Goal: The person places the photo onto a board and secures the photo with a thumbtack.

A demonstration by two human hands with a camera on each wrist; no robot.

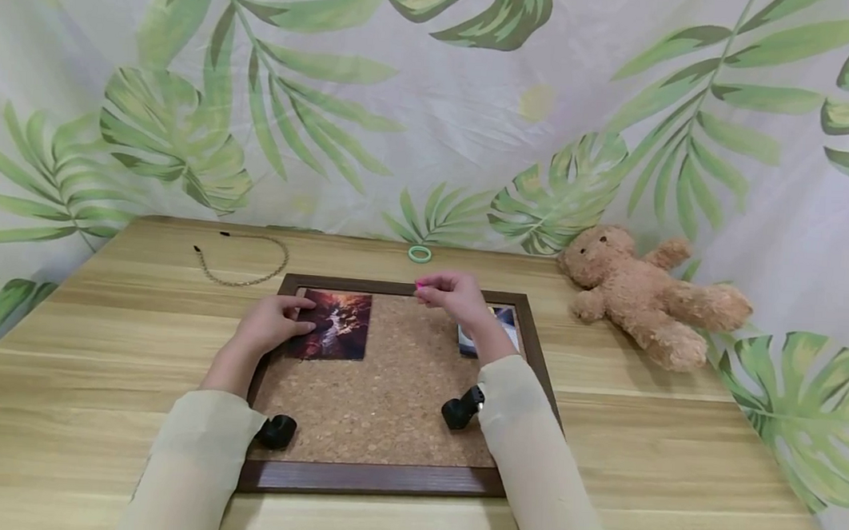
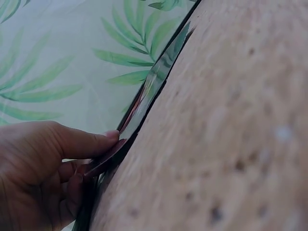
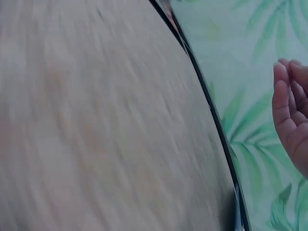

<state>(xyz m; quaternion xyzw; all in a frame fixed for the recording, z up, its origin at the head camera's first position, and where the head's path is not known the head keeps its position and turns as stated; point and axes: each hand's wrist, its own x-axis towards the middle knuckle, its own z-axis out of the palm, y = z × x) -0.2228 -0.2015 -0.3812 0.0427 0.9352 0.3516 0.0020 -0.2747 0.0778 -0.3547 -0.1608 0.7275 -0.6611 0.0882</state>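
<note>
A cork board point(image 1: 388, 407) in a dark brown frame lies on the table. Over its upper left corner is a glossy picture card point(image 1: 338, 328) in dark red and orange. My left hand point(image 1: 272, 323) pinches the card's left edge, thumb on top and fingers beneath; the left wrist view shows the card point(image 2: 153, 86) edge-on and slightly curved. Above the board's far edge, my right hand point(image 1: 457, 296) pinches a small bright pink pushpin point(image 1: 419, 285) between its fingertips. A second picture card point(image 1: 467, 344), blue and white, lies at the upper right, partly covered by my right wrist.
A beaded chain point(image 1: 243, 283) with black ends lies at the back left. Behind the board is a green ring point(image 1: 419, 254). A brown teddy bear point(image 1: 642, 296) lies at the back right. A leaf-patterned cloth point(image 1: 447, 114) hangs behind the table.
</note>
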